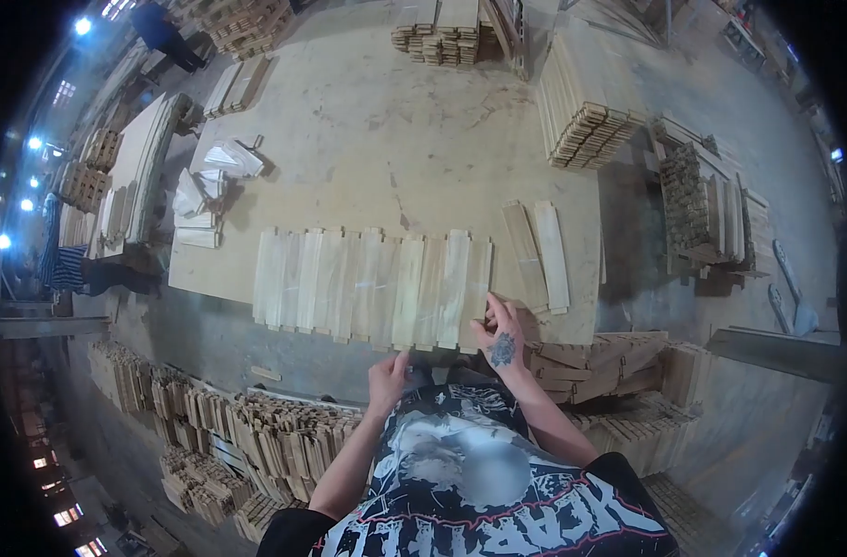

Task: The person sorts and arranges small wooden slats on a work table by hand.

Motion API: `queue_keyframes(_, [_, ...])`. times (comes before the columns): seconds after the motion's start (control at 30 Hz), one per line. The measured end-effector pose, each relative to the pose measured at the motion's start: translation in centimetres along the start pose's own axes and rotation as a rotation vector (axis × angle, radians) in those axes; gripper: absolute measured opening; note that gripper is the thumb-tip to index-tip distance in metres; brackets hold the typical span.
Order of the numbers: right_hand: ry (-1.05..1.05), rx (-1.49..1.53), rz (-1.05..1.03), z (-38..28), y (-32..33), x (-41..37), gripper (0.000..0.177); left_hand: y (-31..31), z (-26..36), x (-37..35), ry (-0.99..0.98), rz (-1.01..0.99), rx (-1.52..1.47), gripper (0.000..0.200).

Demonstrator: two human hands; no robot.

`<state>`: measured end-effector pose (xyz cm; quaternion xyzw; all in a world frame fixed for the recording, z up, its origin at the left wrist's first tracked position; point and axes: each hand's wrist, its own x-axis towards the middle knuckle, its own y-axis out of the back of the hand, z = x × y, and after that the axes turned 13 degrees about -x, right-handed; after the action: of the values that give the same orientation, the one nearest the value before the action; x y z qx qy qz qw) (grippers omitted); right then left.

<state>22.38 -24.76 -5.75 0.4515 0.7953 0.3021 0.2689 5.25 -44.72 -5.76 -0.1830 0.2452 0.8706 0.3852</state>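
Note:
A row of pale wooden boards [372, 283] lies side by side on the large worktable, their ends slightly uneven. My right hand [502, 339], tattooed on the back, is at the right end of this row. Its fingers are stretched out along the outer board's edge, with the thumb spread apart near the board's near end. My left hand [386, 381] is curled closed just in front of the row, thumb side right by the near board ends. The inside of its fingers is hidden. Two loose boards [537, 255] lie at an angle right of the row.
White crumpled wrapping [228, 160] and short pieces lie on the worktable [349, 139] at left. Stacked boards [590, 102] stand at the back right. More wood stacks [275, 432] fill the floor beside me. A person [163, 35] stands far left; another in stripes [71, 269] is nearer.

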Motion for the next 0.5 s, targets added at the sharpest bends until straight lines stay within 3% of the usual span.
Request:
queue_keyframes(0.1, [0.004,0.055,-0.039,0.4,0.4,-0.1,0.057,-0.7,0.3,0.8,0.130,-0.144,-0.196,0.042])
queue_keyframes(0.2, [0.069,-0.024,0.143,1.9,1.8,0.9,0.051,-3.1,2.3,0.3,0.458,-0.341,-0.406,0.035])
queue_keyframes(0.23, [-0.036,-0.030,0.176,2.0,3.3,1.5,0.045,-3.8,2.3,0.4,0.432,-0.410,-0.505,0.028])
queue_keyframes(0.33, [0.032,-0.369,0.450,3.8,6.6,3.7,0.056,-5.1,2.9,0.4,0.451,-0.400,-0.644,0.028])
queue_keyframes(0.43, [-0.053,-0.454,0.476,5.3,6.8,5.5,0.077,-5.5,3.1,0.0,0.436,-0.372,-0.700,0.029])
queue_keyframes(0.5, [-0.073,-0.476,0.375,5.7,6.6,5.8,0.089,-5.4,3.5,-0.3,0.447,-0.362,-0.720,0.030])
